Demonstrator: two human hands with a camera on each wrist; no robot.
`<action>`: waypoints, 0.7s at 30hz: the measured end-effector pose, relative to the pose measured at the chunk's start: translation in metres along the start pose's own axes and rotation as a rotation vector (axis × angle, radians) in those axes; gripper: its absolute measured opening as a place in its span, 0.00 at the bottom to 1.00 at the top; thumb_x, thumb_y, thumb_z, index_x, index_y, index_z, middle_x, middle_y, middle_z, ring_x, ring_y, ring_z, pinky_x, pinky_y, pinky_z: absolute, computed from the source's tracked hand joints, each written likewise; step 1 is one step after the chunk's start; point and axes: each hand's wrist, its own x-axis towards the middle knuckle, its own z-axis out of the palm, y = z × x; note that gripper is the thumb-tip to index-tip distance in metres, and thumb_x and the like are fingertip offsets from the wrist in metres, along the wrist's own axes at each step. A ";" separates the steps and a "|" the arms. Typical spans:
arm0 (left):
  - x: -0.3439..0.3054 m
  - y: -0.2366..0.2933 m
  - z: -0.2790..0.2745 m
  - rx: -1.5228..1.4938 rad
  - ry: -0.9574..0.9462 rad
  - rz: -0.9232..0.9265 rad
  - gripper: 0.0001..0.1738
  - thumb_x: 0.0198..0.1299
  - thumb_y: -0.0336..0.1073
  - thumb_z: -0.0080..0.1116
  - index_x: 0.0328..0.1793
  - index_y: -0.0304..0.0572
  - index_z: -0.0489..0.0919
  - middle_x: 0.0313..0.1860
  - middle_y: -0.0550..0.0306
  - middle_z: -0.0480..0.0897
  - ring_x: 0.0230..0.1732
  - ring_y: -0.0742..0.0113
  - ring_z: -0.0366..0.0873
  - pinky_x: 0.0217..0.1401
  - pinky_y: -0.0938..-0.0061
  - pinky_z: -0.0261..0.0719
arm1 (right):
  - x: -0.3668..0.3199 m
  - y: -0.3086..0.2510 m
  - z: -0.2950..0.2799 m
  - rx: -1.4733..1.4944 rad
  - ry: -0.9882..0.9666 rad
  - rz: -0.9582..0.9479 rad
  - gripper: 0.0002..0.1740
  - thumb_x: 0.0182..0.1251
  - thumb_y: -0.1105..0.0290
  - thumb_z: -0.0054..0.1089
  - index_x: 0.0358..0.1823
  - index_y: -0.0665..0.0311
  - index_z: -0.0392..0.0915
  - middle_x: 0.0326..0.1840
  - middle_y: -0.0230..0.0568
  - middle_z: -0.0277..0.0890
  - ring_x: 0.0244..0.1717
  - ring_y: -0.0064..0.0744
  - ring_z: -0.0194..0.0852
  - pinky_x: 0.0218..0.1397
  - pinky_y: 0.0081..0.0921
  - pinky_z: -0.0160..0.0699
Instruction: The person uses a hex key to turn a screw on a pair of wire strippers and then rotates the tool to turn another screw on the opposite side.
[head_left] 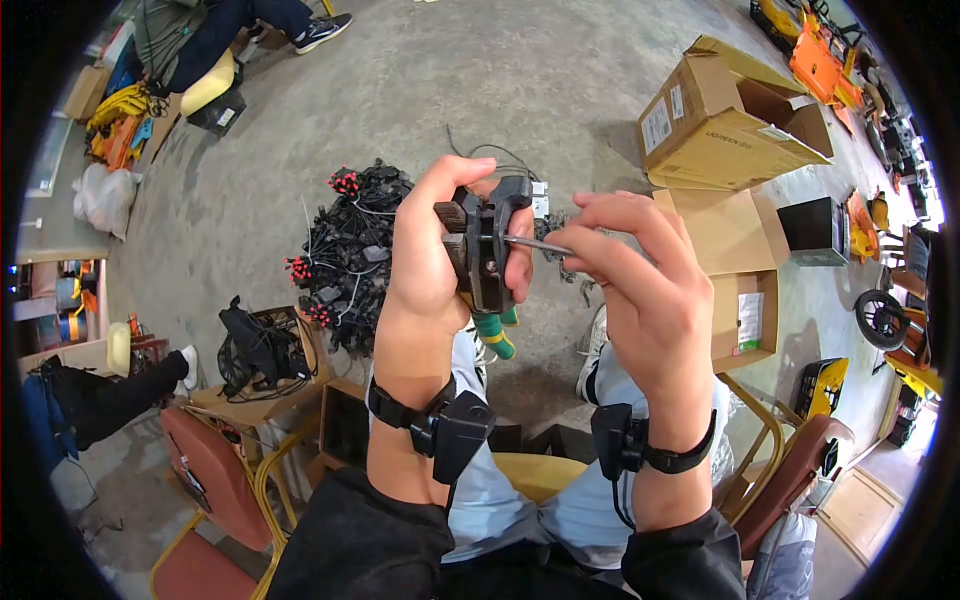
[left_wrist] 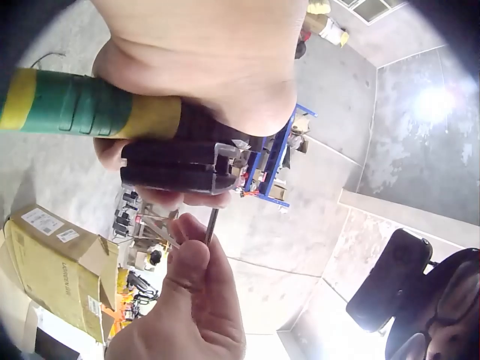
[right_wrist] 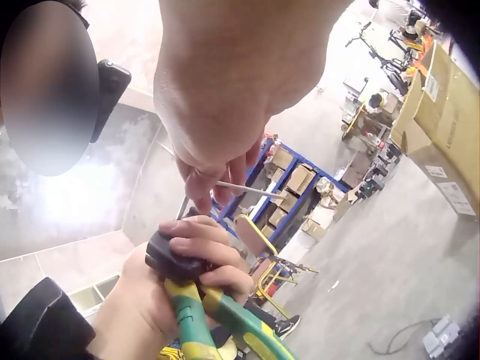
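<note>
In the head view my left hand (head_left: 425,240) grips a black plastic part (head_left: 488,270) together with a green-and-yellow handled tool (head_left: 497,338). The two handles (right_wrist: 196,322) spread below that hand in the right wrist view. My right hand (head_left: 650,290) pinches a thin metal rod (head_left: 540,244) between thumb and fingers, and its far end meets the side of the black part. From the left wrist view, the rod (left_wrist: 212,225) rises from the right fingertips toward the black part (left_wrist: 180,166). The tool's head is mostly hidden by the left hand.
On the floor lie a pile of black parts with red tips (head_left: 365,260), a tall cardboard box (head_left: 700,125) and an opened carton (head_left: 765,310). Chairs (head_left: 215,470) stand on both sides. Another person's leg (head_left: 285,15) shows at the top left.
</note>
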 end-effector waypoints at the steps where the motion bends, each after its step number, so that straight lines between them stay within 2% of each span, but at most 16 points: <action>1: 0.000 0.000 0.000 0.004 0.013 -0.006 0.28 0.54 0.54 0.38 0.17 0.36 0.71 0.07 0.50 0.70 0.08 0.61 0.67 0.14 0.75 0.67 | 0.001 0.000 -0.001 0.000 0.000 0.000 0.06 0.48 0.82 0.59 0.30 0.66 0.78 0.33 0.39 0.74 0.42 0.40 0.75 0.45 0.31 0.74; 4: 0.000 -0.001 0.000 0.019 0.025 -0.001 0.28 0.54 0.54 0.38 0.18 0.36 0.72 0.08 0.50 0.70 0.08 0.61 0.67 0.14 0.75 0.67 | 0.003 -0.001 -0.001 -0.019 0.000 -0.043 0.08 0.46 0.84 0.59 0.29 0.67 0.78 0.34 0.38 0.75 0.43 0.41 0.75 0.44 0.29 0.75; 7: 0.000 -0.001 0.004 0.018 0.073 0.013 0.28 0.54 0.53 0.39 0.19 0.35 0.72 0.09 0.51 0.70 0.08 0.62 0.68 0.14 0.75 0.67 | 0.001 -0.007 0.002 0.116 0.036 0.071 0.05 0.51 0.82 0.57 0.30 0.67 0.77 0.32 0.38 0.76 0.39 0.37 0.77 0.43 0.26 0.75; 9: 0.001 -0.001 0.005 0.006 0.125 0.017 0.27 0.54 0.53 0.40 0.19 0.34 0.73 0.09 0.51 0.71 0.08 0.63 0.68 0.14 0.75 0.67 | 0.002 -0.015 -0.004 0.507 -0.133 0.569 0.03 0.60 0.77 0.54 0.32 0.70 0.76 0.29 0.38 0.76 0.34 0.29 0.77 0.40 0.24 0.75; 10: 0.002 -0.002 0.004 0.042 0.117 0.048 0.27 0.54 0.53 0.41 0.20 0.34 0.73 0.10 0.51 0.71 0.08 0.63 0.68 0.14 0.75 0.67 | 0.003 -0.015 -0.007 0.509 -0.133 0.569 0.03 0.60 0.77 0.54 0.32 0.70 0.76 0.29 0.38 0.76 0.34 0.29 0.77 0.40 0.24 0.75; 12: 0.002 -0.002 0.004 0.080 0.111 0.079 0.27 0.54 0.53 0.41 0.21 0.33 0.74 0.10 0.51 0.71 0.09 0.63 0.68 0.14 0.75 0.67 | 0.004 -0.011 -0.011 0.997 -0.271 0.830 0.09 0.65 0.72 0.51 0.34 0.73 0.75 0.27 0.38 0.76 0.29 0.24 0.75 0.38 0.22 0.74; 14: 0.002 -0.002 0.006 0.055 0.165 0.092 0.26 0.54 0.53 0.41 0.20 0.34 0.73 0.10 0.52 0.71 0.09 0.63 0.68 0.14 0.75 0.67 | 0.002 -0.013 -0.011 0.990 -0.193 0.823 0.07 0.64 0.74 0.50 0.34 0.71 0.75 0.24 0.35 0.75 0.27 0.22 0.73 0.35 0.20 0.71; 16: 0.001 0.000 0.002 0.052 0.115 0.087 0.26 0.54 0.52 0.41 0.20 0.34 0.73 0.11 0.52 0.71 0.09 0.63 0.68 0.14 0.74 0.67 | 0.000 -0.012 -0.006 0.979 -0.118 0.818 0.06 0.63 0.76 0.49 0.34 0.70 0.75 0.22 0.33 0.75 0.25 0.20 0.71 0.32 0.19 0.69; 18: 0.001 0.000 0.003 0.045 0.063 0.079 0.26 0.54 0.52 0.41 0.20 0.35 0.73 0.11 0.52 0.71 0.09 0.63 0.69 0.14 0.74 0.68 | -0.003 -0.009 0.005 0.778 0.056 0.600 0.05 0.62 0.77 0.51 0.34 0.69 0.76 0.24 0.35 0.74 0.27 0.21 0.71 0.33 0.19 0.68; 19: 0.000 0.001 0.008 0.051 0.109 0.077 0.26 0.54 0.52 0.40 0.17 0.36 0.70 0.09 0.53 0.68 0.09 0.63 0.66 0.15 0.74 0.67 | -0.003 -0.007 0.004 0.776 0.056 0.601 0.05 0.62 0.77 0.51 0.34 0.69 0.76 0.24 0.35 0.74 0.27 0.21 0.71 0.33 0.19 0.68; 21: -0.001 0.001 0.012 0.057 0.156 0.075 0.27 0.55 0.52 0.39 0.13 0.38 0.66 0.08 0.54 0.64 0.09 0.64 0.64 0.15 0.73 0.67 | -0.003 -0.004 0.000 0.603 -0.062 0.441 0.05 0.62 0.80 0.49 0.33 0.71 0.76 0.29 0.37 0.74 0.32 0.24 0.71 0.38 0.20 0.71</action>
